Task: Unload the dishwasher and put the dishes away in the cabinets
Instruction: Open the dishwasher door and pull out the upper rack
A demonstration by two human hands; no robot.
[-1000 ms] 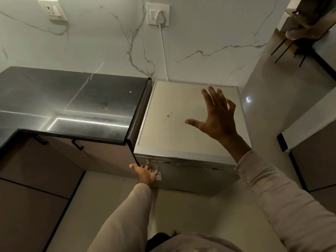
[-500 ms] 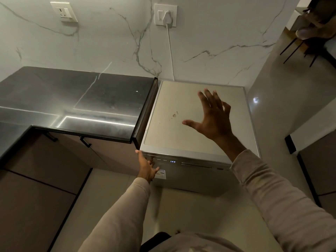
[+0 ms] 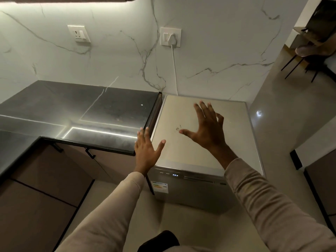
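Fingers [image 3: 199, 112] splayed, empty: left hand [image 3: 145, 151], right hand [image 3: 209, 132] over dishwasher [image 3: 174, 151]; countertop [image 3: 72, 110] beside; marble wall [image 3: 109, 60] behind

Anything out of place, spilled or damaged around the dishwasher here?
Only a small dark smudge on top of the dishwasher, beside the thumb of the right hand; dirt or scratch, I cannot tell. The door is shut; nothing looks spilled or askew.

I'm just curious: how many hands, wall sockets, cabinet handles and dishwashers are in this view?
Hands: 2, left hand and right hand
Wall sockets: 2
Cabinet handles: 2
Dishwasher: 1
Total: 7
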